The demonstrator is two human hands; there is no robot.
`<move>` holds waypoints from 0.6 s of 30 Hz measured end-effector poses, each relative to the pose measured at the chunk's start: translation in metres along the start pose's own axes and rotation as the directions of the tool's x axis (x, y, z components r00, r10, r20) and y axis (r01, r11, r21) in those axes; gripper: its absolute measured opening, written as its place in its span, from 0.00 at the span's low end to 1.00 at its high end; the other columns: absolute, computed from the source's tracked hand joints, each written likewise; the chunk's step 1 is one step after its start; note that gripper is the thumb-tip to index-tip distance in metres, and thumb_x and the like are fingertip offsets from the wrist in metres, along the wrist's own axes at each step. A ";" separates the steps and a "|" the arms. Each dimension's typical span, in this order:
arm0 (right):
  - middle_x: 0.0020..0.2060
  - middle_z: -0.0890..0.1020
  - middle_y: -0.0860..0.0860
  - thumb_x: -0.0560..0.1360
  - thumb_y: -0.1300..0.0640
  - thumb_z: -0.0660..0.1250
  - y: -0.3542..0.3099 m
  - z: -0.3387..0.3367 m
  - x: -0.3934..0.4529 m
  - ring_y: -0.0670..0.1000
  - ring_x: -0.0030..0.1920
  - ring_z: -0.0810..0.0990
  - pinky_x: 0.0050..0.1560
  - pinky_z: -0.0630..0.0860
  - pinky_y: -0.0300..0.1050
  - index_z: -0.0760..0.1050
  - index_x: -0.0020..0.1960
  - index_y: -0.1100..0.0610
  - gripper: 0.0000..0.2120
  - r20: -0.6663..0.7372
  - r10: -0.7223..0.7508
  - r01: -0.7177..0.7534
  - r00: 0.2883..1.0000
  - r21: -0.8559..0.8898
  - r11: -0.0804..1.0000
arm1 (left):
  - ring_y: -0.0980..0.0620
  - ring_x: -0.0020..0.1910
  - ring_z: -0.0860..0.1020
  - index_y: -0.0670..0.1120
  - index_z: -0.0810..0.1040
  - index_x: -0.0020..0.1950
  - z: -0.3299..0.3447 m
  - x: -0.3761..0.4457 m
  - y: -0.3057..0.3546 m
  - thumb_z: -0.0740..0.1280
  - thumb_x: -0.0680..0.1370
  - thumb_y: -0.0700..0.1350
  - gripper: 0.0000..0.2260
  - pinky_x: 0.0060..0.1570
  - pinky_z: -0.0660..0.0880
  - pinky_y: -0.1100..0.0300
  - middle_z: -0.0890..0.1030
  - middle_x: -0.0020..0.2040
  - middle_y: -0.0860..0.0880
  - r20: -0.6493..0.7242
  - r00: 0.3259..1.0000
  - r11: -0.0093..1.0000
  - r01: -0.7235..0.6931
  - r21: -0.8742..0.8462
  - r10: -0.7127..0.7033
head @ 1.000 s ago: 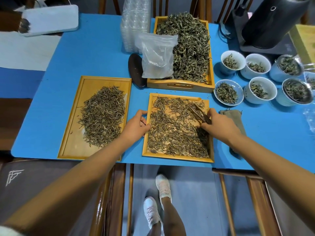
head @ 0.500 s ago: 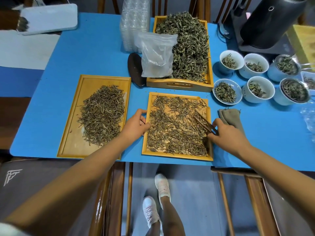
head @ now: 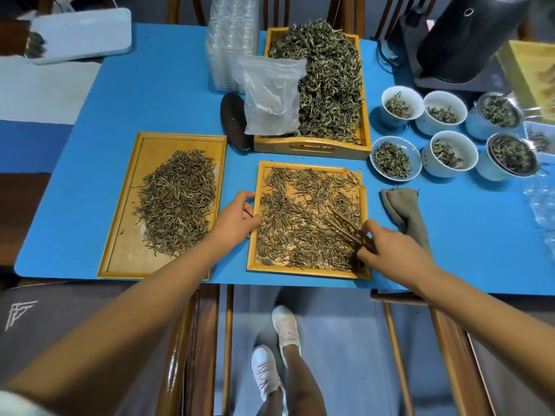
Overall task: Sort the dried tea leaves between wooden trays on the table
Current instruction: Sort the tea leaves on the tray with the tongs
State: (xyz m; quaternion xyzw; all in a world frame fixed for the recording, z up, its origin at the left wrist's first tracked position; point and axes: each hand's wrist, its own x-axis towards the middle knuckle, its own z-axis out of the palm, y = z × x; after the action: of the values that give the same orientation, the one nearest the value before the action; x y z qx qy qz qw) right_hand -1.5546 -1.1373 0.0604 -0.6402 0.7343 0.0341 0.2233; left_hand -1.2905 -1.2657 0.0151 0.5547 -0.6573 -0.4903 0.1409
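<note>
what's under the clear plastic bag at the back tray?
The clear plastic bag lies across the near-left corner of the deep tray, over its loose tea leaves. What lies directly beneath the bag is hidden. A dark scoop sits beside it.

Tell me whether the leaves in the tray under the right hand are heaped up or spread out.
Spread out. The leaves lie thin across the middle tray, bare wood showing between them, where the right hand works wooden tweezers.

Tea workshop or tasting room. Blue table (head: 156,94) crowded with wooden trays (head: 312,147) of loose leaf, white tasting cups (head: 402,107) (each holding a sample), clear plastic bag (head: 271,97), black machine (head: 459,40). Wooden chairs around.
</note>
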 end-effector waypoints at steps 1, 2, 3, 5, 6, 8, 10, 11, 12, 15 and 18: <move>0.41 0.80 0.57 0.75 0.50 0.62 -0.002 -0.001 -0.001 0.61 0.40 0.79 0.34 0.70 0.49 0.63 0.51 0.55 0.12 -0.011 -0.009 0.009 1.000 0.001 1.000 | 0.51 0.33 0.73 0.43 0.65 0.68 0.000 0.000 0.000 0.65 0.77 0.38 0.20 0.32 0.74 0.63 0.71 0.40 0.48 -0.002 1.000 1.000 0.000 0.002 0.000; 0.43 0.80 0.58 0.75 0.50 0.61 -0.005 -0.001 -0.002 0.61 0.42 0.79 0.34 0.71 0.50 0.63 0.52 0.56 0.12 -0.015 -0.020 0.020 1.000 0.000 1.000 | 0.51 0.33 0.73 0.43 0.65 0.68 0.000 0.000 0.000 0.65 0.77 0.38 0.20 0.32 0.74 0.64 0.71 0.39 0.48 -0.004 1.000 1.000 0.000 0.006 0.000; 0.45 0.80 0.58 0.75 0.50 0.61 -0.008 -0.002 -0.003 0.61 0.43 0.79 0.36 0.71 0.50 0.64 0.53 0.56 0.13 -0.009 -0.030 0.030 1.000 -0.002 1.000 | 0.52 0.32 0.73 0.43 0.65 0.68 0.000 0.000 0.000 0.65 0.77 0.38 0.20 0.31 0.74 0.66 0.71 0.39 0.48 -0.007 1.000 1.000 -0.002 0.011 0.002; 0.47 0.80 0.58 0.75 0.50 0.61 -0.015 -0.002 -0.005 0.61 0.44 0.79 0.37 0.73 0.51 0.64 0.55 0.56 0.13 0.017 -0.053 0.053 0.998 -0.010 0.999 | 0.54 0.31 0.72 0.42 0.65 0.68 0.000 0.000 0.000 0.65 0.77 0.38 0.20 0.27 0.72 0.71 0.70 0.38 0.49 -0.014 1.000 1.000 -0.004 0.016 0.004; 0.47 0.80 0.58 0.75 0.50 0.60 -0.018 -0.002 -0.006 0.61 0.43 0.78 0.38 0.73 0.51 0.64 0.55 0.57 0.13 0.031 -0.063 0.063 0.998 -0.017 0.998 | 0.54 0.31 0.71 0.42 0.65 0.68 0.001 0.000 0.000 0.64 0.77 0.38 0.20 0.26 0.71 0.72 0.70 0.38 0.50 -0.017 1.000 1.000 -0.004 0.016 0.004; 0.48 0.79 0.58 0.75 0.50 0.60 -0.024 -0.001 -0.007 0.61 0.44 0.78 0.40 0.75 0.52 0.64 0.55 0.57 0.14 0.059 -0.072 0.074 0.996 -0.024 0.997 | 0.54 0.31 0.71 0.42 0.65 0.68 0.001 0.000 0.000 0.64 0.77 0.38 0.20 0.26 0.71 0.73 0.70 0.38 0.50 -0.020 1.000 1.000 0.000 0.014 0.000; 0.51 0.79 0.57 0.75 0.50 0.61 -0.029 0.000 -0.008 0.61 0.47 0.78 0.42 0.76 0.52 0.64 0.57 0.57 0.15 0.084 -0.076 0.079 0.994 -0.031 0.996 | 0.55 0.31 0.71 0.42 0.65 0.68 0.001 0.000 0.000 0.64 0.77 0.38 0.20 0.26 0.71 0.72 0.70 0.38 0.50 -0.021 1.000 1.000 0.002 0.015 -0.001; 0.52 0.79 0.57 0.75 0.50 0.61 -0.031 0.000 -0.009 0.61 0.48 0.78 0.42 0.76 0.52 0.64 0.57 0.57 0.15 0.087 -0.079 0.082 0.993 -0.032 0.996 | 0.55 0.32 0.72 0.43 0.65 0.68 0.001 0.000 0.000 0.64 0.77 0.38 0.20 0.26 0.71 0.72 0.70 0.38 0.50 -0.022 1.000 1.000 0.002 0.019 -0.001; 0.52 0.79 0.57 0.75 0.50 0.61 -0.032 0.000 -0.009 0.61 0.47 0.78 0.42 0.75 0.52 0.64 0.57 0.57 0.15 0.082 -0.082 0.084 0.993 -0.029 0.996 | 0.55 0.32 0.72 0.43 0.65 0.68 0.001 0.000 0.000 0.64 0.77 0.38 0.20 0.27 0.71 0.71 0.70 0.38 0.50 -0.024 1.000 1.000 0.002 0.023 -0.002; 0.49 0.78 0.57 0.75 0.50 0.61 -0.036 0.001 -0.010 0.60 0.45 0.78 0.38 0.73 0.50 0.64 0.56 0.57 0.14 0.071 -0.108 0.110 0.992 -0.028 0.994 | 0.55 0.32 0.72 0.43 0.65 0.68 0.001 -0.001 0.000 0.65 0.77 0.38 0.20 0.27 0.71 0.72 0.70 0.38 0.51 -0.027 1.000 1.000 0.002 0.025 -0.002; 0.50 0.78 0.56 0.75 0.50 0.61 -0.036 0.003 -0.012 0.59 0.45 0.78 0.36 0.70 0.47 0.64 0.57 0.56 0.14 0.097 -0.130 0.135 0.987 -0.052 0.989 | 0.55 0.32 0.71 0.43 0.65 0.68 0.002 0.000 0.000 0.65 0.77 0.38 0.20 0.27 0.71 0.72 0.70 0.38 0.51 -0.030 1.000 1.000 0.004 0.018 -0.004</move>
State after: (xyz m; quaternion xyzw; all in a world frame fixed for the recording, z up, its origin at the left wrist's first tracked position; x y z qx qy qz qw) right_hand -1.5181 -1.1314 0.0703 -0.6915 0.6775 0.0702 0.2404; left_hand -1.2918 -1.2645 0.0146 0.5645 -0.6584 -0.4762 0.1448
